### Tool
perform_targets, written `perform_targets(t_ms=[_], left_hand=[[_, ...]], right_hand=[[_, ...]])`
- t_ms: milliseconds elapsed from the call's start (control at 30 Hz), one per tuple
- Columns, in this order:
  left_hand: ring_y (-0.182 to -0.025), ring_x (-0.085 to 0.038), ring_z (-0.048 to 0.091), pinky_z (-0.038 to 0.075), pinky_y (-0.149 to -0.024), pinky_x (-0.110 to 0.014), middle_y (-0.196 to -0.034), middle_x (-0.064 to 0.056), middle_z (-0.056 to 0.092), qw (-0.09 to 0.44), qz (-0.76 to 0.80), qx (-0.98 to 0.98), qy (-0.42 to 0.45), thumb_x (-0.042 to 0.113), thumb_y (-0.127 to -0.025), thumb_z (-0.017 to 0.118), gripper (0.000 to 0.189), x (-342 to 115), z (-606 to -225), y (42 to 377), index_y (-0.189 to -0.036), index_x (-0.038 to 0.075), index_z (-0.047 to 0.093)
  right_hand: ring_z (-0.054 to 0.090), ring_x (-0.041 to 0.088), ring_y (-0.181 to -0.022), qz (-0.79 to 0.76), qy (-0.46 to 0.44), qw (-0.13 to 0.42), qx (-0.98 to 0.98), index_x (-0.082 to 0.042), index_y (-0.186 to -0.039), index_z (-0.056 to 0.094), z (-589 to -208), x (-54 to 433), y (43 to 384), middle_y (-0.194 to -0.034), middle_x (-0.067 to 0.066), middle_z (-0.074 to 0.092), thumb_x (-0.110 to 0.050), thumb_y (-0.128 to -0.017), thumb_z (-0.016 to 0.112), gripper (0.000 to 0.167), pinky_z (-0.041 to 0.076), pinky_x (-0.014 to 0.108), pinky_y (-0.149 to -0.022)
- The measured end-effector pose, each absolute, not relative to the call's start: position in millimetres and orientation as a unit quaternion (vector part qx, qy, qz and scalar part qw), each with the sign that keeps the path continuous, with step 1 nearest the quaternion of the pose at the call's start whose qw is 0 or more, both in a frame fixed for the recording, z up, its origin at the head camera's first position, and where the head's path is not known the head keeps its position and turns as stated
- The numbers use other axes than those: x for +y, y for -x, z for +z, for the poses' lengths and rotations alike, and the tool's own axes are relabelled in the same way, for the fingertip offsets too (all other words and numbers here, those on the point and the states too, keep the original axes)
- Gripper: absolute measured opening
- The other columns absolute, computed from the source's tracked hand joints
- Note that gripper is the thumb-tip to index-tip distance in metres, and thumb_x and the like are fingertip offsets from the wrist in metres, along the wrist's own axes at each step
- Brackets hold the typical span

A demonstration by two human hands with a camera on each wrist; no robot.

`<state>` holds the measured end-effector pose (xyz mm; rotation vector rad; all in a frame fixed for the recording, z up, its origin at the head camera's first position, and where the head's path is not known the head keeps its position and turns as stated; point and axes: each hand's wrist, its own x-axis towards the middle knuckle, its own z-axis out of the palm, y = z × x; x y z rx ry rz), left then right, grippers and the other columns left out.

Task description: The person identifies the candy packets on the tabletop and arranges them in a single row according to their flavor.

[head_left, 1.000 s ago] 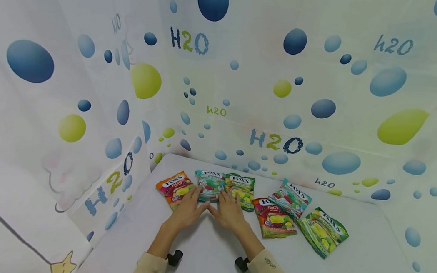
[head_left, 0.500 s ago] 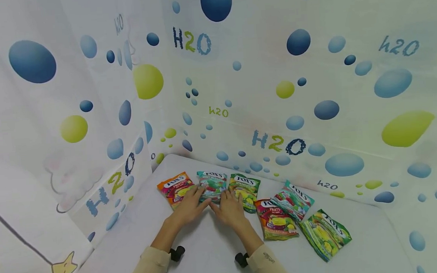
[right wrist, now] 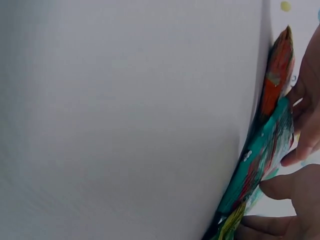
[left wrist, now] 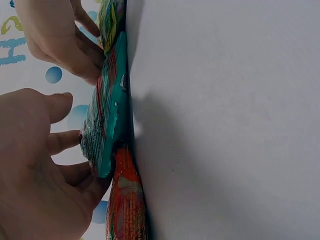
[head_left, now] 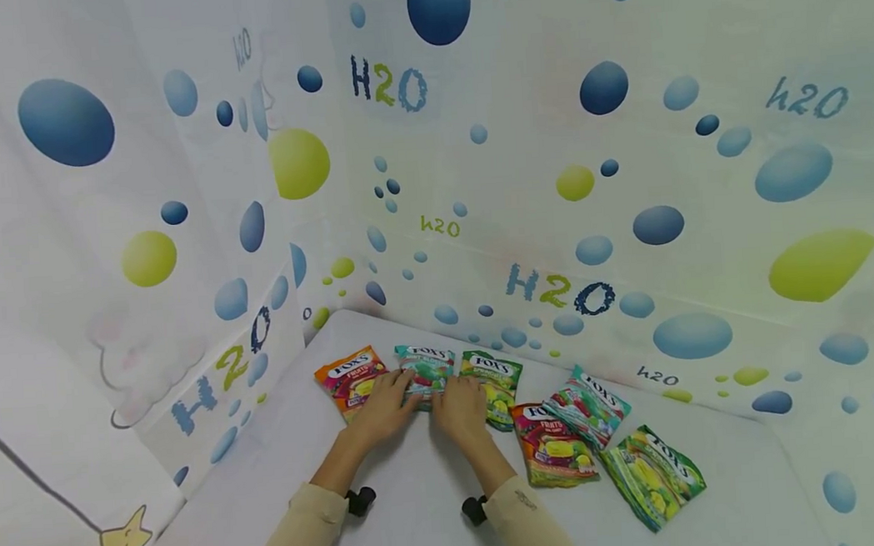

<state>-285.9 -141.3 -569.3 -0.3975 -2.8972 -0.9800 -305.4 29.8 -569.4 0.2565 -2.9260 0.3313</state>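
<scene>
Left hand point(head_left: 381, 408): lying loose, fingertips touching the left end of the teal Fox's packet point(head_left: 430, 372)!
Right hand point(head_left: 460, 407): resting relaxed at the packet's right end, just apart from its partner.
Far row: teal sitting near the far edge of the counter point(head_left: 410, 517), between orange Fruits packet point(head_left: 348, 380) and green packet point(head_left: 499, 393).
Right-side trio: second teal packet point(head_left: 588, 406) overlapping second Fruits packet point(head_left: 556, 451), second green packet point(head_left: 654, 478) lying alongside.
</scene>
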Motion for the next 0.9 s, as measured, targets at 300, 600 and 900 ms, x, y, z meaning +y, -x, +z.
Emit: perform_targets(t_ms=[300,600,900], left_hand=[[-0.136,-0.044,0.046,0.040,-0.113,-0.059,-0.147,-0.027,0.052,0.029,-0.332,-0.936,0.117,0.021,-0.108,0.056,0.047,-142,-568,291,-0.150,0.001,0.052],[-0.129,-0.043,0.055,0.044,-0.108,-0.058,-0.135,-0.026,0.061,0.066,-0.365,-0.924,0.096,0.010,-0.107,0.055,0.035,-139,-567,298,-0.139,-0.001,0.062],[-0.123,-0.041,0.062,0.049,-0.102,-0.057,-0.129,-0.022,0.068,0.074,-0.398,-0.912,0.063,0.015,-0.106,0.059,0.034,-139,-570,310,-0.137,0.004,0.066]], right_hand=[[0.062,0.034,-0.099,0.102,-0.034,0.099,-0.989,0.004,-0.106,0.074,-567,24,322,-0.106,0.019,0.073,-0.027,-0.099,0.068,0.033,0.051,0.049,-0.094],[0.064,0.034,-0.098,0.107,-0.017,0.080,-0.991,0.004,-0.106,0.074,-568,22,328,-0.106,0.019,0.072,-0.027,-0.101,0.065,0.032,0.052,0.048,-0.094],[0.068,0.034,-0.089,0.084,-0.006,0.052,-0.995,0.004,-0.096,0.076,-568,21,337,-0.091,0.018,0.071,-0.027,-0.102,0.062,0.034,0.057,0.048,-0.081]])
